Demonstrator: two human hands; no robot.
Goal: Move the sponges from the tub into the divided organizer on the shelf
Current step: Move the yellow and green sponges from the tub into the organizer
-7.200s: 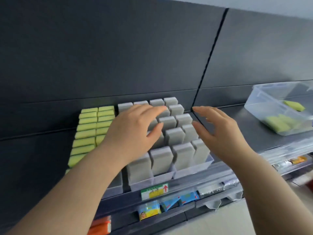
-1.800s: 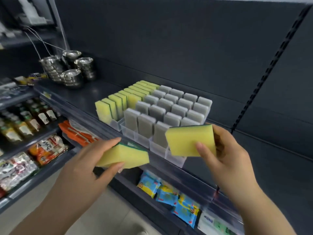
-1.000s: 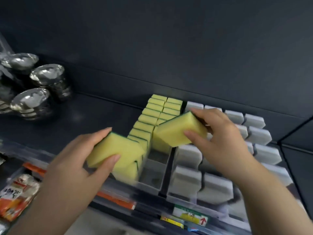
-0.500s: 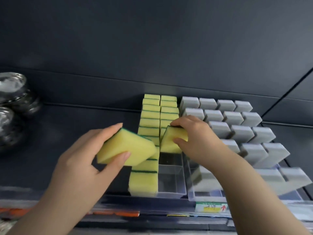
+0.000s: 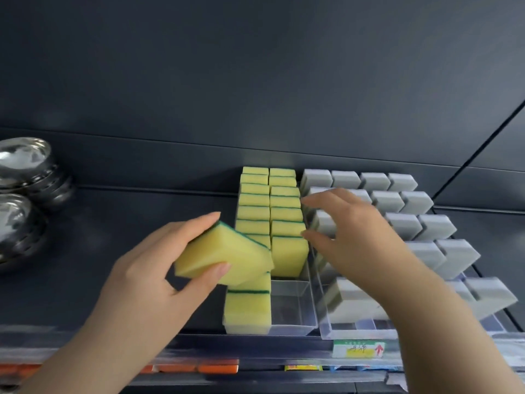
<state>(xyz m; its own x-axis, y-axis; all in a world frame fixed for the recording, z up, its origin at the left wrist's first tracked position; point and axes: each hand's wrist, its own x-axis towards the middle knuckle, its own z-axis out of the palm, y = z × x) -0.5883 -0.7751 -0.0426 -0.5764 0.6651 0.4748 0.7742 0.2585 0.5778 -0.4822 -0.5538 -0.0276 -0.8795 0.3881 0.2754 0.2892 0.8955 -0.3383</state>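
Note:
A clear divided organizer [image 5: 301, 328] sits on the dark shelf with two rows of upright yellow sponges with green backs. My left hand [image 5: 159, 268] grips one yellow sponge [image 5: 224, 254] just left of the rows, above the left row's front part. My right hand [image 5: 346, 237] hovers with spread fingers beside the right row, holding nothing; its thumb is next to the frontmost sponge [image 5: 288, 255] of that row. The front slot of the right row [image 5: 292, 302] has no sponge in it. The tub is out of view.
Grey sponges [image 5: 409, 206] fill a second organizer to the right, partly under my right arm. Stacked metal bowls [image 5: 20, 200] stand at the left of the shelf. A price label [image 5: 358, 349] sits on the shelf's front rail; packaged goods show below.
My right hand has let go of its sponge, which now stands in the right row, and the fingers have spread. My left hand with its sponge has moved closer to the organizer.

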